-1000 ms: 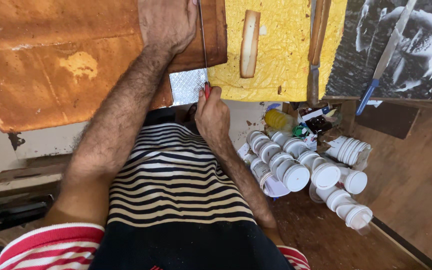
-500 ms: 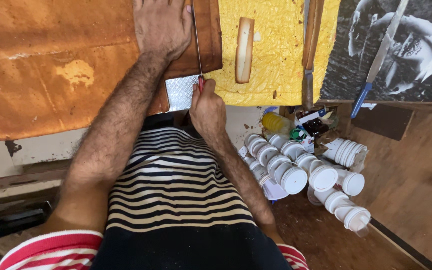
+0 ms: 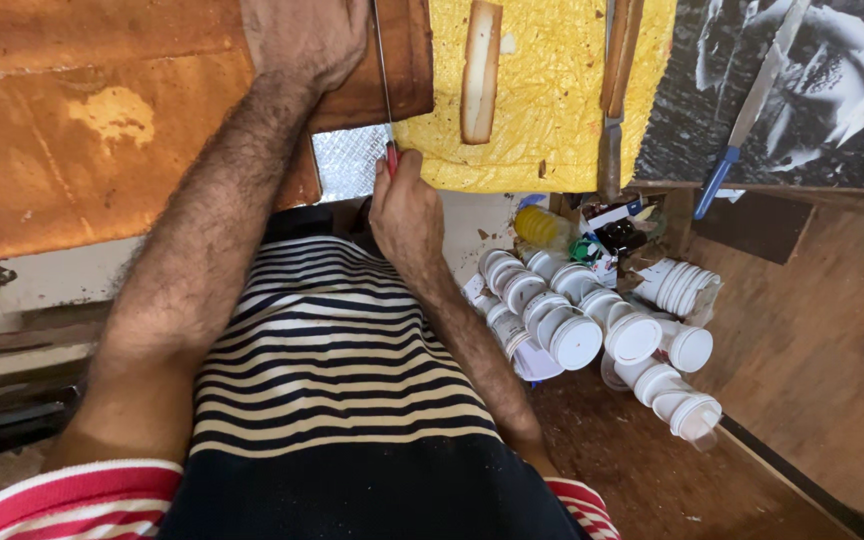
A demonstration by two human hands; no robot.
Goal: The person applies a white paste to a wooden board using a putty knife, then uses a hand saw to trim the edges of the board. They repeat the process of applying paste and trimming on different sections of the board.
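Note:
My left hand (image 3: 302, 40) presses flat on a brown leather sheet (image 3: 82, 130) at the top of the view, holding it down. My right hand (image 3: 404, 210) grips the red handle of a thin metal blade (image 3: 381, 70), whose shaft runs up along the right edge of the leather. A yellow textured board (image 3: 542, 110) lies just to the right of the blade. A strip of clear patterned material (image 3: 347, 160) shows under the leather near my right hand.
Several white plastic jars (image 3: 592, 330) lie stacked on their sides at the right, on a wooden floor (image 3: 812, 340). A wooden-handled tool (image 3: 480, 70) rests on the yellow board. A blue-handled knife (image 3: 747, 110) lies on a black-and-white picture (image 3: 832, 90).
The view has shifted slightly. My right hand and the blade have slid a little further up along the leather edge; the left hand stays pressed down.

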